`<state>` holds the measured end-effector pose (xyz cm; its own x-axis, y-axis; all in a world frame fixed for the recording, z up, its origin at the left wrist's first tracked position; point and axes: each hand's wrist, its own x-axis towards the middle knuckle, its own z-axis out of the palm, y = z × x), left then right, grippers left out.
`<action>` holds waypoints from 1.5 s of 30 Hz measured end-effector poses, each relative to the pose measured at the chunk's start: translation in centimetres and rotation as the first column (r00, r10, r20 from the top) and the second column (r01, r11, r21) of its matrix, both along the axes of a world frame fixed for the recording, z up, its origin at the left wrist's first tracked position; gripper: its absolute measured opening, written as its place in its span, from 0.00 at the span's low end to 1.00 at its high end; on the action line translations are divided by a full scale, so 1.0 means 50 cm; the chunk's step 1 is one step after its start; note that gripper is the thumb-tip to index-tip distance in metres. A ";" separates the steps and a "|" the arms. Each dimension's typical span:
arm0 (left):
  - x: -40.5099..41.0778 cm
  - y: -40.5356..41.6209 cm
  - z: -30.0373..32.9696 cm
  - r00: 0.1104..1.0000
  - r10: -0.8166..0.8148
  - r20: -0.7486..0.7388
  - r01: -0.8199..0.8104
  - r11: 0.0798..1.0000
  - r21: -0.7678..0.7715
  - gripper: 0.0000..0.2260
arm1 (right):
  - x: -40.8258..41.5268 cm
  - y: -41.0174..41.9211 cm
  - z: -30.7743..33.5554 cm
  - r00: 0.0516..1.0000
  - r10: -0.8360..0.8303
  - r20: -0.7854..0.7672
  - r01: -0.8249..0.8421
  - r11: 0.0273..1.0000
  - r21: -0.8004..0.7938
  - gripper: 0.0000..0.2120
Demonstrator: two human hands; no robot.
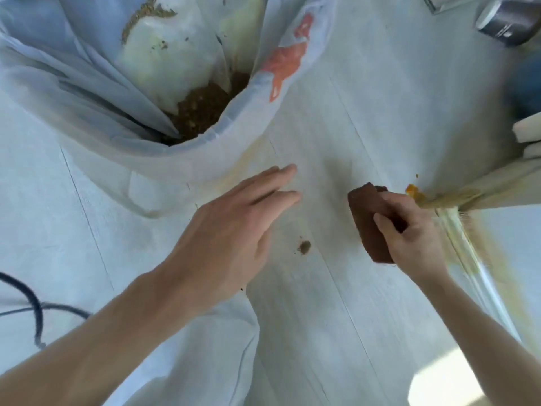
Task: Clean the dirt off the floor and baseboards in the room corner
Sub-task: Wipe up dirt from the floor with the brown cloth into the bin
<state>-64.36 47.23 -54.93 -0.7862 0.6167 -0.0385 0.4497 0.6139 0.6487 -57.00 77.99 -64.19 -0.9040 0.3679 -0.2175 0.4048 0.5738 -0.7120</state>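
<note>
Head view: the right hand point(409, 230) grips a brown sponge point(370, 221) just left of the stained baseboard corner point(445, 200). The left hand point(234, 227) hovers, fingers straight, farther left. A dirt clump point(304, 247) and orange smear point(411, 189) remain; the bag point(175, 159) already holds dirt.

Brown sponge point(369, 221) gripped in right hand point(409, 232) near stained baseboards point(456, 200), left hand point(231, 227) held flat above floor point(336, 317), dirt clump point(304, 247) between hands, open waste bag point(164, 159) behind.
</note>
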 end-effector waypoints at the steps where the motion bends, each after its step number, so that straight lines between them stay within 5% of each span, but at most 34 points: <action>1: 0.007 -0.011 -0.008 0.998 0.034 0.043 -0.033 0.999 -0.008 0.24 | 0.009 0.000 -0.033 0.999 0.035 -0.011 -0.033 0.992 0.123 0.16; 4: 0.024 -0.029 -0.017 0.987 0.093 0.127 -0.091 0.996 -0.027 0.23 | 0.018 -0.041 -0.107 0.989 0.130 -0.068 -0.106 0.955 0.278 0.17; 8: 0.035 -0.023 -0.022 0.983 0.107 0.150 -0.104 0.994 -0.032 0.23 | 0.018 -0.128 -0.145 0.947 0.295 -0.127 -0.252 0.928 0.273 0.17; 16: 0.039 -0.014 -0.027 0.969 0.117 0.219 -0.111 0.993 -0.036 0.22 | 0.091 -0.160 -0.130 0.692 0.715 0.099 -0.688 0.612 0.390 0.22; 28: 0.039 -0.007 -0.027 0.973 0.131 0.191 -0.116 0.989 -0.089 0.21 | 0.048 -0.191 -0.126 0.558 0.691 0.460 -0.820 0.371 0.436 0.49; 33: 0.037 0.008 -0.014 0.975 0.109 0.192 -0.095 0.992 -0.081 0.20 | 0.096 -0.160 -0.102 0.569 0.650 0.505 -0.814 0.356 0.460 0.36; 37: 0.033 0.033 -0.010 0.977 0.108 0.183 -0.102 0.994 -0.041 0.19 | 0.208 -0.037 -0.103 0.539 0.547 0.641 -0.836 0.255 0.486 0.29; 40: 0.042 0.059 -0.012 0.980 0.065 0.189 -0.063 0.998 -0.018 0.19 | 0.301 0.071 -0.118 0.644 0.442 0.625 -0.765 0.340 0.547 0.26; 45: 0.051 0.071 -0.026 0.981 0.027 0.190 -0.028 1.000 0.002 0.19 | 0.379 0.075 -0.140 0.936 0.081 0.342 -0.288 0.734 0.615 0.11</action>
<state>-61.79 50.76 -56.24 -0.7815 0.5956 -0.1859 0.3015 0.6213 0.7233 -38.05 81.74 -71.19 -0.9087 0.3435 -0.2373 0.3569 0.9340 -0.0146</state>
